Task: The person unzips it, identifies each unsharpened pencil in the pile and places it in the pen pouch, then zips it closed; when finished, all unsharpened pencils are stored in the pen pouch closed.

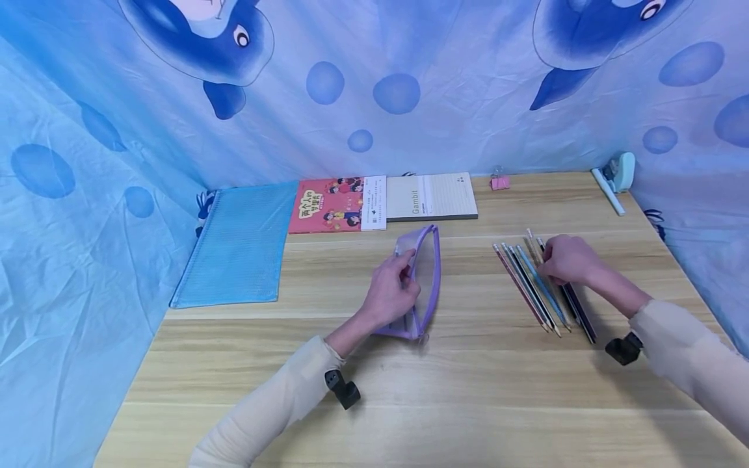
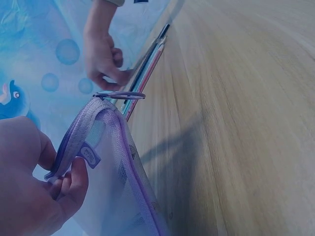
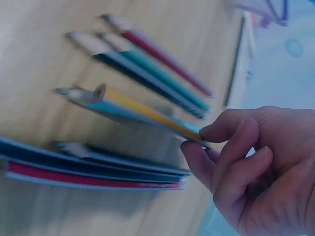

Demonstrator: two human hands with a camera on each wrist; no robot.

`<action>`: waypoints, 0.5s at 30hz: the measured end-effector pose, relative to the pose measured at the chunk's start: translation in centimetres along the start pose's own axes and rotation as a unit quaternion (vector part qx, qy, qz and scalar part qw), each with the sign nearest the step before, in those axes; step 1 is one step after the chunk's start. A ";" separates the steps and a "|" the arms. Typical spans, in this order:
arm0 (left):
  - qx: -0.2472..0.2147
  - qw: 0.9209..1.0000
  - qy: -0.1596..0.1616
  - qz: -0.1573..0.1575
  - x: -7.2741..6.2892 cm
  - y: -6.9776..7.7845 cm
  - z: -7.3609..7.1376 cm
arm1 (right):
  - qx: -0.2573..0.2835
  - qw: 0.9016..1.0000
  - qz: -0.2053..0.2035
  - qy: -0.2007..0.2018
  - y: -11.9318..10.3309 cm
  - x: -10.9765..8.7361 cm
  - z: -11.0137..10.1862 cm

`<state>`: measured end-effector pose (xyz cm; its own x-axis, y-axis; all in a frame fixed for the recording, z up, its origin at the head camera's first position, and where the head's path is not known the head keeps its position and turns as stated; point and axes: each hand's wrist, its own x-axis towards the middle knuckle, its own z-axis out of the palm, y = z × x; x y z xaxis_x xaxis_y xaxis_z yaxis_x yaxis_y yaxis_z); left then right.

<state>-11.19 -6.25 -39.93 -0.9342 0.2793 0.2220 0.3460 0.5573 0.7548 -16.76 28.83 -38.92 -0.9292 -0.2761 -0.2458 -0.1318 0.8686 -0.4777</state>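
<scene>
A translucent pencil pouch (image 1: 435,286) with purple zipper edging stands gaping at the table's middle. My left hand (image 1: 391,292) pinches its rim between thumb and fingers, by a small purple tag (image 2: 88,155). To the right, my right hand (image 1: 567,260) pinches a yellow pencil (image 3: 142,110) near one end, and the pencil is tilted over a light blue one (image 1: 541,283). Red, green and dark pencils (image 1: 521,286) lie side by side left of that hand. A dark pencil and a thin dark blue strip with a red edge (image 3: 98,178) lie on its other side.
A blue mesh folder (image 1: 236,244) lies at the left. Along the back are a red booklet (image 1: 324,208), a lined notepad (image 1: 450,195) and a pink binder clip (image 1: 500,182). A pale blue object (image 1: 625,172) sits in the back right corner, beside the whale-print curtain (image 1: 439,136).
</scene>
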 end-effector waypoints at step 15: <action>0.003 1.000 -0.003 0.003 0.3 0.0 0.3 | 0.299 0.953 0.045 -0.031 -9.1 0.3 -0.7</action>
<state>-11.41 -5.95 -40.01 -0.9317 0.2865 0.2232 0.3519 0.5603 0.7498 -16.12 21.18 -34.06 -0.9030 -0.2514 -0.3484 0.1846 0.5051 -0.8431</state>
